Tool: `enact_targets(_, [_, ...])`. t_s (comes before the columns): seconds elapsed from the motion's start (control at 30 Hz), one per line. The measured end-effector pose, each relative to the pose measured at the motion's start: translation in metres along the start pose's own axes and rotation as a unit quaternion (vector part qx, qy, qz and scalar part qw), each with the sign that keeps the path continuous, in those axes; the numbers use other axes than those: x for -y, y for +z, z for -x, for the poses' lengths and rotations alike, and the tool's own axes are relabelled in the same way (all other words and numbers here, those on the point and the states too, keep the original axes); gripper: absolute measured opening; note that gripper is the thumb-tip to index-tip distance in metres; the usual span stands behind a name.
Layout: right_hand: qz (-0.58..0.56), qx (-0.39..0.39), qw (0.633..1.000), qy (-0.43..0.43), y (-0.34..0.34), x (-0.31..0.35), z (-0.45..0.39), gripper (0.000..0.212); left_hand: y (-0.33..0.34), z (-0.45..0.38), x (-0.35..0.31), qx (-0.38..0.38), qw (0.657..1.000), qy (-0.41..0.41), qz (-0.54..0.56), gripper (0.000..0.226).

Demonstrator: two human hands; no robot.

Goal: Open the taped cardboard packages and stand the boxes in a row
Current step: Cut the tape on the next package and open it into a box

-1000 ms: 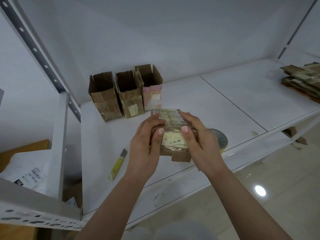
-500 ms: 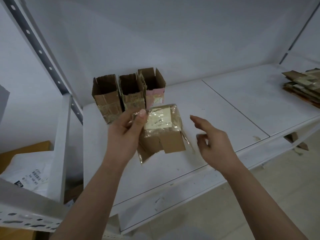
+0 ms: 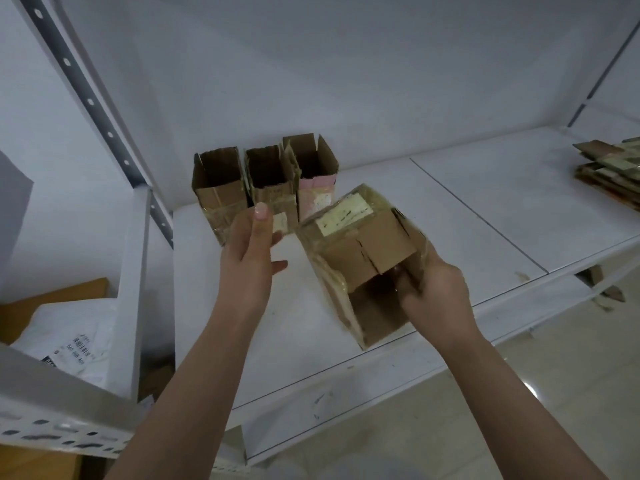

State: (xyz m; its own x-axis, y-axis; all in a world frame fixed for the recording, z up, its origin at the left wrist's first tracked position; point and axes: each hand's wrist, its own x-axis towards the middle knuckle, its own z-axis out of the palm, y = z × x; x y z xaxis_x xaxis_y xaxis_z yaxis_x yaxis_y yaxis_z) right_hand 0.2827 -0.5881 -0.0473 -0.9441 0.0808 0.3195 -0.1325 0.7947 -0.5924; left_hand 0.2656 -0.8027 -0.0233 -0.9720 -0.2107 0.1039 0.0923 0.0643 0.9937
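Three opened cardboard boxes [image 3: 266, 181] stand upright side by side at the back left of the white shelf [image 3: 467, 216]. A fourth taped cardboard box [image 3: 356, 251] with a pale label is tilted above the shelf, its open end toward me. My right hand [image 3: 433, 289] grips this box at its open right edge, fingers curled inside. My left hand [image 3: 251, 251] hovers just left of it with straight fingers, holding nothing, in front of the standing boxes.
A stack of flattened taped cardboard packages [image 3: 613, 168] lies at the far right of the shelf. A perforated metal upright [image 3: 90, 102] runs along the left. A white plastic mailer bag [image 3: 65, 337] sits lower left. The floor shows beneath the shelf edge.
The box passed from my left hand to my right and has been opened out, its open end facing me. My left hand let go. The view shifted; knife and tape roll are out of sight.
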Motion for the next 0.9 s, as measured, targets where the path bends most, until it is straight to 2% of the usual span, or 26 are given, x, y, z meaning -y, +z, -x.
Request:
enact_targets(0.07, [0.019, 0.006, 1.000, 0.006, -0.003, 0.004, 0.001, 0.013, 0.000, 0.006, 0.001, 0.003, 0.996, 0.069, -0.061, 0.069])
enact_targets(0.17, [0.057, 0.012, 0.998, 0.024, -0.001, 0.007, 0.000, 0.019, 0.009, 0.017, -0.007, 0.050, 0.972, 0.153, -0.169, 0.075])
enact_targets(0.27, [0.082, 0.018, 0.996, 0.033, 0.000, 0.010, 0.000, 0.012, 0.023, 0.022, -0.011, 0.066, 0.906, 0.228, -0.350, 0.092])
enact_targets(0.3, [0.095, 0.023, 0.995, 0.036, -0.001, 0.011, 0.000, 0.011, 0.027, 0.022, -0.008, 0.059, 0.884, 0.239, -0.398, 0.093])
enact_targets(0.37, [0.117, 0.029, 0.992, 0.042, -0.002, 0.013, 0.000, 0.014, 0.033, 0.021, -0.004, 0.042, 0.865, 0.231, -0.443, 0.082])
enact_targets(0.43, [0.129, 0.030, 0.990, 0.051, -0.004, 0.015, 0.002, 0.017, 0.034, 0.020, -0.003, 0.028, 0.867, 0.217, -0.448, 0.066])
enact_targets(0.5, [0.145, 0.030, 0.987, 0.053, -0.006, 0.014, 0.003, 0.011, 0.031, 0.018, -0.006, 0.035, 0.874, 0.211, -0.435, 0.053])
enact_targets(0.53, [0.156, 0.029, 0.985, 0.059, -0.007, 0.012, 0.002, 0.008, 0.029, 0.016, -0.008, 0.043, 0.884, 0.210, -0.416, 0.046])
enact_targets(0.63, [0.180, 0.021, 0.981, 0.068, -0.008, 0.006, 0.002, 0.016, 0.021, 0.012, -0.015, 0.055, 0.915, 0.196, -0.349, 0.025])
enact_targets(0.73, [0.177, 0.025, 0.983, 0.035, -0.009, 0.005, 0.004, 0.020, 0.016, 0.001, -0.015, 0.039, 0.922, 0.153, -0.355, 0.024])
enact_targets(0.83, [0.187, 0.043, 0.981, 0.018, -0.007, 0.006, 0.005, 0.024, 0.012, -0.011, -0.012, 0.017, 0.911, 0.097, -0.401, 0.038])
enact_targets(0.9, [0.182, 0.052, 0.982, 0.008, -0.004, 0.006, 0.006, 0.024, 0.012, -0.016, -0.008, 0.016, 0.911, 0.073, -0.405, 0.040])
